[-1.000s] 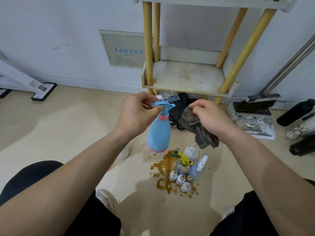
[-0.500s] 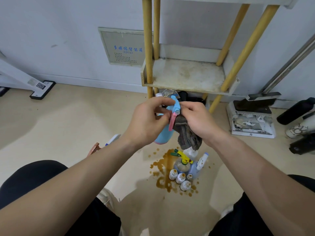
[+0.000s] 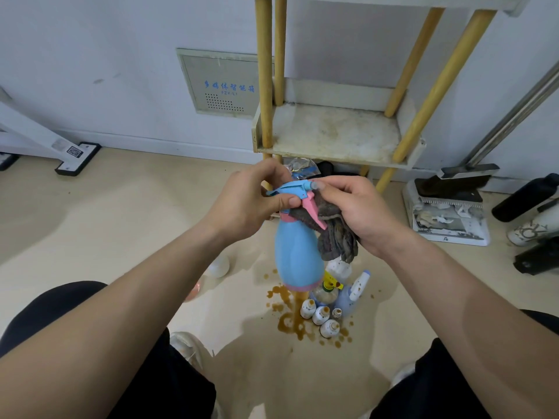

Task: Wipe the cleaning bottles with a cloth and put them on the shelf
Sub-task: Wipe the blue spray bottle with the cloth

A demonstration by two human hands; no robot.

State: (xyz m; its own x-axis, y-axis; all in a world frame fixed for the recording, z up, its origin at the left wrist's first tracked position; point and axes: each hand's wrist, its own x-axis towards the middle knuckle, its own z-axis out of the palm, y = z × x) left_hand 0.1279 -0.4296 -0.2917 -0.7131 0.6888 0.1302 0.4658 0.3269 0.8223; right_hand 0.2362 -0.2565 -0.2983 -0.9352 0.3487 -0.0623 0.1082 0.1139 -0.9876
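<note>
– What has changed for us in the last second?
– Our right hand (image 3: 360, 213) has brought the crumpled grey cloth (image 3: 335, 234) against the pink trigger of the light-blue plastic spray bottle (image 3: 299, 255), so we judge wiping has begun.
– And our grip?
– Our left hand (image 3: 251, 204) pinches the spray head, and the right is curled round the cloth. The bottle hangs between them, before the front edge of the stained white shelf (image 3: 332, 131)

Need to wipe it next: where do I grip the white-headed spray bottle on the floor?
Grip the white-headed spray bottle at its neck under the trigger head, from above and the right: small white bottles crowd its near side, a yellow-capped bottle its left.
</note>
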